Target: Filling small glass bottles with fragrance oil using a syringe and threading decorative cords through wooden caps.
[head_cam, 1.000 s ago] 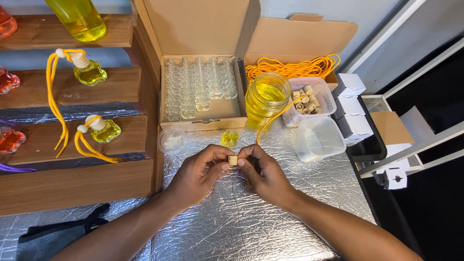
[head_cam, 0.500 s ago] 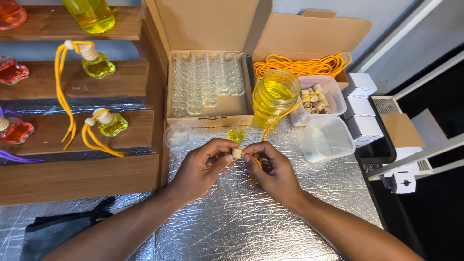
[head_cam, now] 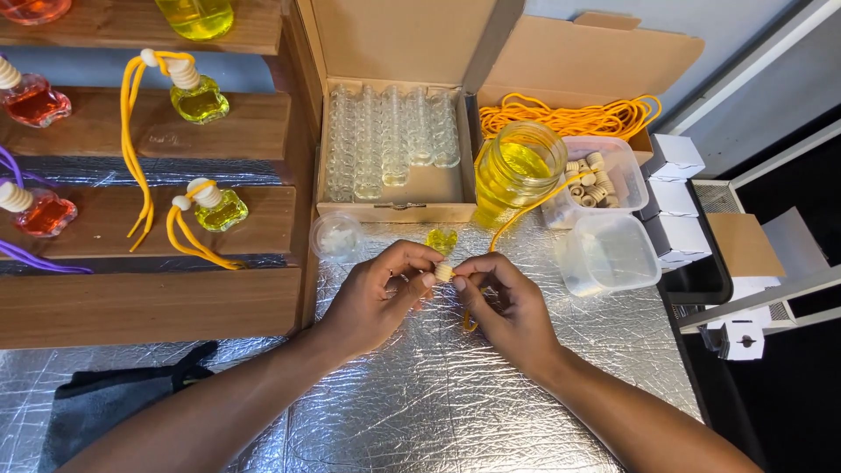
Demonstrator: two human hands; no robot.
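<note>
foil covers the table from the near edge to the far boxes. wooden shelves rise in steps on the left, holding small filled bottles: yellow ones with yellow cord loops and red ones at the left edge. far centre, an open cardboard box holds rows of empty glass vials. to its right a second open box holds a heap of yellow cord. a dark cloth lies near left on the foil. a glass jar of yellow liquid stands just right of the vial box, and beside it a clear tub of pale caps, with an empty clear tub nearer. white cartons are stacked at the right.

the left hand and right hand meet over the middle of the foil. the left fingertips are pinched together on a small pale cap, held between the two hands. the right fingertips are closed on a yellow cord end just right of the cap; the cord runs up toward the jar and loops below the hand. a small yellow bottle stands just beyond the hands, a round clear lid to its left.
</note>
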